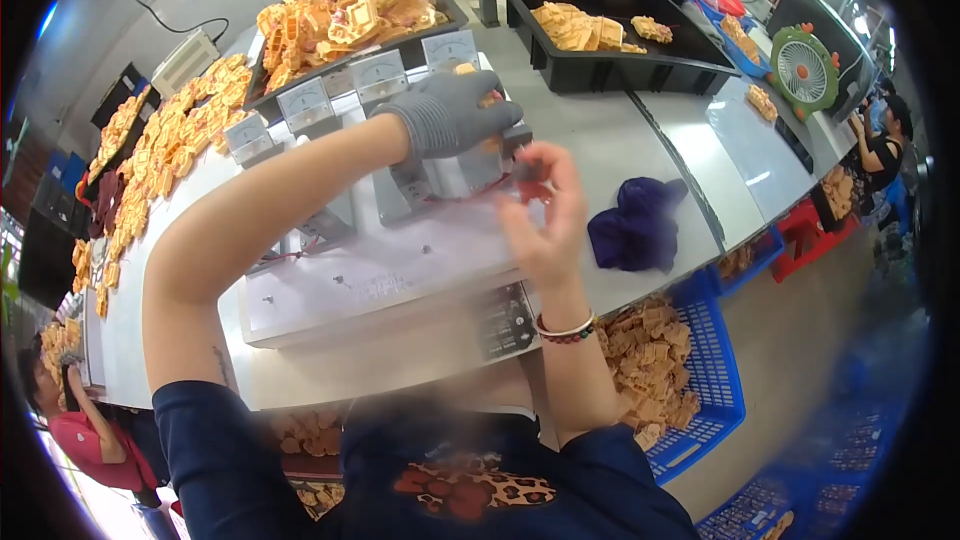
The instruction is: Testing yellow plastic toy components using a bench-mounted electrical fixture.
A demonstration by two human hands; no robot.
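My left hand, in a grey knitted glove, reaches across a row of small test stands with analog meters. It is closed on a yellow-orange piece, parts of which show beside its fingers; the rest is hidden. My bare right hand, slightly blurred, is beside the rightmost stand, its thumb and fingers apart. Close to its fingertips is a small dark and red part, whose kind I cannot make out. The stands rise from a long white base box with red wires and screws.
Yellow-orange pieces heap in a black tray behind the meters and spread along the left. Another black tray holds a few. A purple cloth lies right of my hand. Below sits a blue basket. A green fan stands far right; people work nearby.
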